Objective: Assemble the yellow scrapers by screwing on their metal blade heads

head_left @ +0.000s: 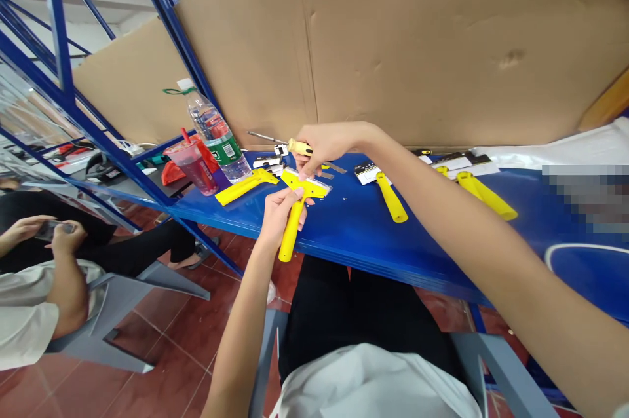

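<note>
Gripping a yellow scraper [291, 234] by the neck in the closed left hand [279, 208] above the front edge of the blue surface [354, 228], while touching its head with the fingertips of the curled right hand [318, 149] and holding a screwdriver [297, 147] in that same grasp, near a water bottle [216, 130].

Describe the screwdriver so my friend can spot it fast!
Find the blue table, then the right hand above it. The screwdriver is in that hand, its tip pointing left. Unlike the bright yellow scraper below, it has a paler handle and thin metal shaft.
</note>
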`<state>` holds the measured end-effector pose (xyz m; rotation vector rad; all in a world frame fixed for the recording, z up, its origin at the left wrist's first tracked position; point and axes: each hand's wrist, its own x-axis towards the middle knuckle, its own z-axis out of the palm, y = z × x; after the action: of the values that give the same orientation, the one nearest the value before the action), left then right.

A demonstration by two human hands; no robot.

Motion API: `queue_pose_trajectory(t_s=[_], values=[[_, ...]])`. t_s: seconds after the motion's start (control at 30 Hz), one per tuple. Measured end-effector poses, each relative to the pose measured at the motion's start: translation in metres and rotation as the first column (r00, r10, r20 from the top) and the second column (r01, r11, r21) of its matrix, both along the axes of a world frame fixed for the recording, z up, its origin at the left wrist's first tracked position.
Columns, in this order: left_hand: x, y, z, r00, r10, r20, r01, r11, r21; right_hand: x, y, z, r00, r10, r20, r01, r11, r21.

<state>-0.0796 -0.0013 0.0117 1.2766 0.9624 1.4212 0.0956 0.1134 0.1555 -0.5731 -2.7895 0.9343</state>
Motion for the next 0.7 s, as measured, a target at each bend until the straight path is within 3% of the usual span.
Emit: queue_pose_trajectory(t_s=[0.7], values=[[-0.0024,0.0020,-0.0019,1.000,-0.024,-0.002,0.024,1.000,0.004,-0.0019,0.0032,-0.0024,1.000,-0.001,-0.024,0.002,1.000,0.020]])
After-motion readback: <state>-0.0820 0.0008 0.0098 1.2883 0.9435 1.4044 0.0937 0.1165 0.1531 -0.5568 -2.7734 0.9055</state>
